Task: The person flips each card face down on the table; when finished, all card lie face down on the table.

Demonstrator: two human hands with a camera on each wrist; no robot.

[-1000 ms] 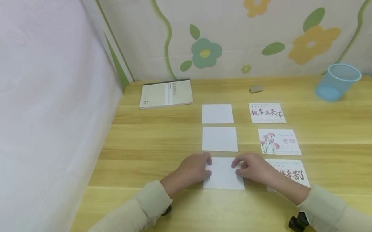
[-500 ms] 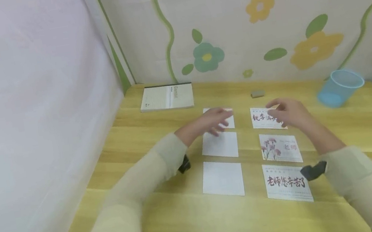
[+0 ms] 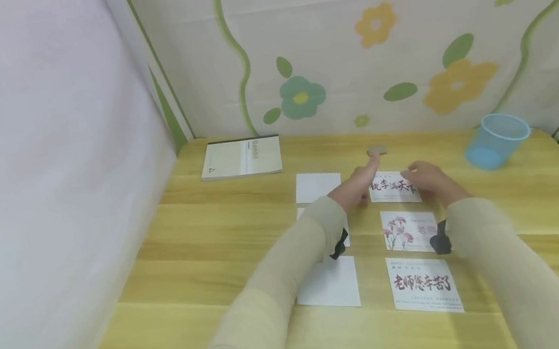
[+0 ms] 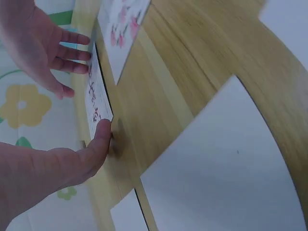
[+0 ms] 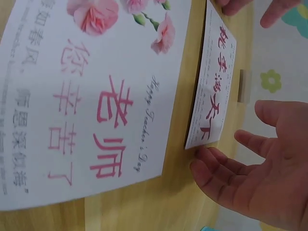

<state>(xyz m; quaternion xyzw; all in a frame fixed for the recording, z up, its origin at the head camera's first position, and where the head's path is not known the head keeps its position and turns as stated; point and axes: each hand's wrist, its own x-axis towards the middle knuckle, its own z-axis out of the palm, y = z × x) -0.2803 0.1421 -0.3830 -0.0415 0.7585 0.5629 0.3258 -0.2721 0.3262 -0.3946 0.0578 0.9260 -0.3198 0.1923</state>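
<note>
Two hands flank the far card with red brush lettering [image 3: 394, 188], which lies flat on the wooden table [image 3: 172, 326]. At its left edge is my left hand [image 3: 358, 185], thumb by the card's corner in the left wrist view. My right hand [image 3: 431, 180] has its fingertips at the right edge; in the right wrist view the fingers look loosely bent, not gripping. Nearer lie a card with pink flowers [image 3: 398, 229] and another lettered card [image 3: 423, 286]. Blank white cards [image 3: 317, 185] form a column to the left, partly covered by my left sleeve.
A notepad [image 3: 241, 157] lies at the back left. Behind the far card is a small grey-brown block [image 3: 377, 150]. A translucent blue cup [image 3: 496, 141] stands tilted-looking at the back right, near the flower-patterned cloth [image 3: 290, 32].
Both hands left the nearest blank card and moved away from the body. The left hand then crossed right, over the blank column, and both came to the far lettered card's sides.
</note>
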